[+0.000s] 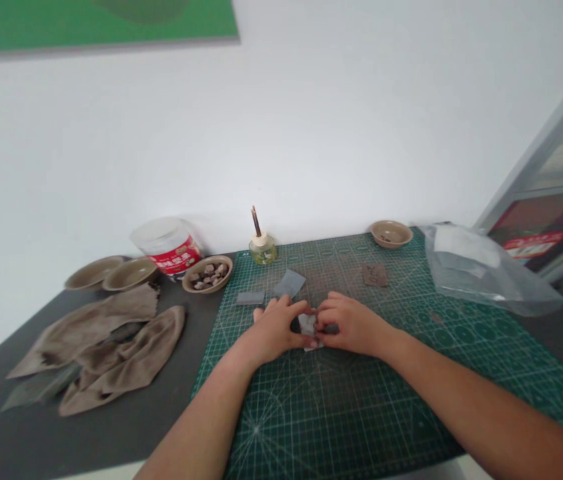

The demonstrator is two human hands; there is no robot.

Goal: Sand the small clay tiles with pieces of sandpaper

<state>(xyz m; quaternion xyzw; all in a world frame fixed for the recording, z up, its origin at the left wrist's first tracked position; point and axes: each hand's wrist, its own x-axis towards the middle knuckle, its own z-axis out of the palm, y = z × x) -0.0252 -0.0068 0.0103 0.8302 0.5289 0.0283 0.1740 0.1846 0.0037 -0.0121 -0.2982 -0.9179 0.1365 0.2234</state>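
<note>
Fingers of left hand (275, 331) and right hand (354, 326) curled shut, both pinching small grey piece (307, 325) between them, on green cutting mat (361, 413), midway between side edges of surface (86, 433)

1 view, from a camera worn on the person's head, set above the near edge of the green cutting mat (361, 413). It faces forward and down across the mat toward the white wall (311, 133) behind the mat's far edge. Both forearms enter from the bottom of the frame. The left hand (276, 330) and right hand (354, 325) meet near the mat's middle, pinching a small grey piece (307, 325) close under the lens. The wide lens also takes in the brown cloths (106, 347) left of the mat, the plastic bag (481, 273) on its far right corner and a window frame (546, 193) beyond that.
</note>
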